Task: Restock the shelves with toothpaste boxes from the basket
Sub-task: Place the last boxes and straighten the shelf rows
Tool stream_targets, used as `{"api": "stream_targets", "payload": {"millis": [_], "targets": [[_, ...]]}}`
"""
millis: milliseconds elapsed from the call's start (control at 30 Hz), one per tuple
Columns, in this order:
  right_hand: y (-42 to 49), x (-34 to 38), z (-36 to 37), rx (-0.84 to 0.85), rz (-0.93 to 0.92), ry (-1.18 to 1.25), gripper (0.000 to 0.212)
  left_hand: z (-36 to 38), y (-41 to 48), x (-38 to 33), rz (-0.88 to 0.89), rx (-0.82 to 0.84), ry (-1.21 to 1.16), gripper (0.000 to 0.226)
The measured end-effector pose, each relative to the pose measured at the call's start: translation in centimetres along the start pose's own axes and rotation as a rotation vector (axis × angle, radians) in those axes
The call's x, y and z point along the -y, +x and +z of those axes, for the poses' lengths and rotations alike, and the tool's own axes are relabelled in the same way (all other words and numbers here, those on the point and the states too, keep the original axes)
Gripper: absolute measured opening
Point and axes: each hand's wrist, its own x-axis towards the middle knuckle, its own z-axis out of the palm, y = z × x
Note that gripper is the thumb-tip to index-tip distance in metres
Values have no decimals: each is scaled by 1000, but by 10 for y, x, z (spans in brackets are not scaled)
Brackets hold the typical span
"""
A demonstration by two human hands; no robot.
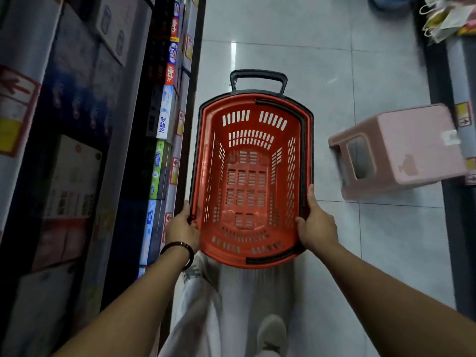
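Observation:
A red plastic basket (203, 176) with a black rim and a black pull handle hangs over the aisle floor, and nothing lies inside it. My left hand (181, 229) grips its near left rim. On the near right rim my right hand (318, 225) holds on, thumb along the black edge. Toothpaste boxes (162, 168) stand in rows on the shelves (121, 140) to my left, their ends facing the aisle.
A pink plastic stool (409, 150) stands on the tiled floor to the right, against another shelf unit (461, 104). Bags hang at the top right. My legs and shoes are below the basket. Open floor lies beyond the basket.

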Motion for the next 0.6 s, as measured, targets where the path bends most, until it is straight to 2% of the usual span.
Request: {"api": "stream_targets", "payload": {"millis": [267,600], "targets": [[-64,-68,27,33,-19,-19,96,20,-73,61,-57,-34,92,69],[-165,-148,68,40,-13,2,93,36,-177,137,-68,1,42,66]]}}
